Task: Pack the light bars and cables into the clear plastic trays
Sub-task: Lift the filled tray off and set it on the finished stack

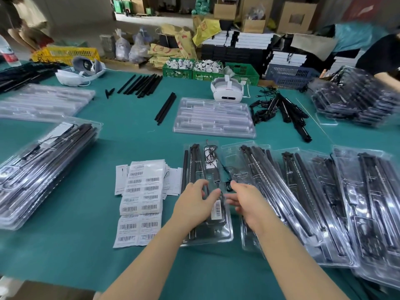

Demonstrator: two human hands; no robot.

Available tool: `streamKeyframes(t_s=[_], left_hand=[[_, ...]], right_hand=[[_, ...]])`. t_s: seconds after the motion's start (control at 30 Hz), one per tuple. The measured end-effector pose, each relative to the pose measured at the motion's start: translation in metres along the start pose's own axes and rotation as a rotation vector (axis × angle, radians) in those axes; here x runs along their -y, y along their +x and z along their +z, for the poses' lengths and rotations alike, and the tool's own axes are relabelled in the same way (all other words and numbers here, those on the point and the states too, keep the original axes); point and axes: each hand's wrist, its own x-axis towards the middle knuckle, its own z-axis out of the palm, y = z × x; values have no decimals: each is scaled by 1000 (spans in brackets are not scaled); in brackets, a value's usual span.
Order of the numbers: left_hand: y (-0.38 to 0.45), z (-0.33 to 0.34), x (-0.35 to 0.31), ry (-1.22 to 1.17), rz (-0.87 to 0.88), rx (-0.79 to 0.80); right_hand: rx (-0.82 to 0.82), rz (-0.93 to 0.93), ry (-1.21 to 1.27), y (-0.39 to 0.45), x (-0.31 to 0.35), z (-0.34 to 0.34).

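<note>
head view, tray [225, 236] under left hand [195, 202], right hand [245, 201]

You have barcode label sheets [140, 202] lying near left of centre on the green table [86, 245]. A white headset [227, 90] sits far centre, another headset [84, 69] far left. Green crates [190, 71] and a blue basket [290, 75] stand beyond the table's far edge.
</note>
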Motion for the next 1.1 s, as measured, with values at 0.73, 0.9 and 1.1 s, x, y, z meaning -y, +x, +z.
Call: streamKeyframes(t_s=[0.73,0.9,1.1], left_hand=[[-24,-136,16,-703,-1,162],[-17,-153,25,118,6,96],[-31,-122,9,640,216,-49]], right_hand=[[385,-78,435,-6,13,28],[359,-155,531,-9,35,42],[320,-164,625,-25,53,106]])
